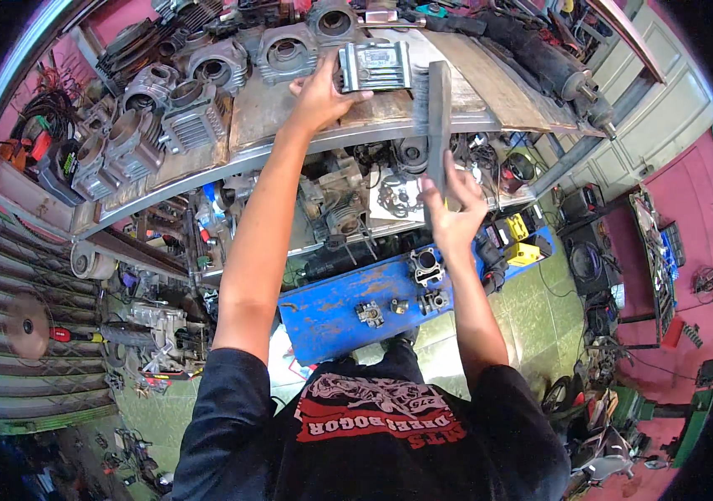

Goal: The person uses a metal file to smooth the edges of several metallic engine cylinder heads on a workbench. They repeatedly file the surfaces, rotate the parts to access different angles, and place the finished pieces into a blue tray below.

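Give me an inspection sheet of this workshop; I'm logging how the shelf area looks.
Surface: worn metal shelf, rusty, crowded.
Job's things: finned engine cylinder at shelf level; long grey brush upright beside it.
Clutter: row of engine cylinders on the shelf; small engine parts on a blue bench below.
Hands: left hand grips the finned cylinder; right hand holds the brush handle.
Cables: bundled wires at far left.
Surroundings: green tiled floor, engine on the floor.
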Action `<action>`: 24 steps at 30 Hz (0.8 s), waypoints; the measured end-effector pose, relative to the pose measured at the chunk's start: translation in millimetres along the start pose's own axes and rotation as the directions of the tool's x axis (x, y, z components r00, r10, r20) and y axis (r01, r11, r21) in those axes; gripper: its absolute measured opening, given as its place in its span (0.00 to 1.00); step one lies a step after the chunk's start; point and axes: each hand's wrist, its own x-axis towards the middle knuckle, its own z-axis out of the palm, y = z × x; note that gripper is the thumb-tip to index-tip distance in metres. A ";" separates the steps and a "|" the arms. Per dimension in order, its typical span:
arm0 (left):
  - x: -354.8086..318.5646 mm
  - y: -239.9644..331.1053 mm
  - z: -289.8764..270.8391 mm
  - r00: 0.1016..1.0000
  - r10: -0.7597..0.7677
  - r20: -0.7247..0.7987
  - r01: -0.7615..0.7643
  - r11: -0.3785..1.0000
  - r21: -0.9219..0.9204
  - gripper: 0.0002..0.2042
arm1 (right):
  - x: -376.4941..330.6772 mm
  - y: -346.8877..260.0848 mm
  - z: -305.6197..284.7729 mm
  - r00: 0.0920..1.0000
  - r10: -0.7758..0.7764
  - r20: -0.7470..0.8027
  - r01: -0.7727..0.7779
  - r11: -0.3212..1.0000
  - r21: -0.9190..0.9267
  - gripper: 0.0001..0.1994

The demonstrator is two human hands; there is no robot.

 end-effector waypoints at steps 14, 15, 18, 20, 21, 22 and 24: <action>-7.8 13.3 -3.0 0.999 -0.011 0.031 0.008 0.996 0.090 0.51 | 27.8 -45.3 6.0 0.973 -0.230 0.003 0.227 0.959 -0.172 0.27; -7.0 16.4 -1.6 1.000 0.024 0.014 -0.025 0.995 0.097 0.51 | 35.6 -40.1 15.8 0.953 -0.303 -0.006 0.295 0.929 -0.223 0.27; -7.9 22.7 -4.9 0.999 0.048 0.005 -0.048 0.993 0.106 0.49 | 26.6 -32.4 30.5 0.929 -0.363 0.069 0.368 0.887 -0.280 0.28; -6.4 16.4 -9.0 0.999 0.011 0.035 -0.015 0.996 0.087 0.49 | 3.5 -33.9 26.0 0.922 -0.378 0.084 0.387 0.886 -0.257 0.30; -8.5 16.3 -8.5 0.999 0.048 0.022 -0.049 0.997 0.066 0.47 | -2.5 -39.8 18.8 0.928 -0.354 0.114 0.371 0.894 -0.249 0.30; -6.8 15.9 -8.7 0.998 0.055 0.008 -0.055 0.996 0.072 0.47 | -3.4 -44.2 14.1 0.933 -0.329 0.144 0.356 0.903 -0.242 0.31; -8.0 20.2 -4.6 0.998 0.063 -0.007 -0.063 0.995 0.077 0.46 | 17.4 -42.0 19.2 0.934 -0.353 0.061 0.357 0.903 -0.239 0.30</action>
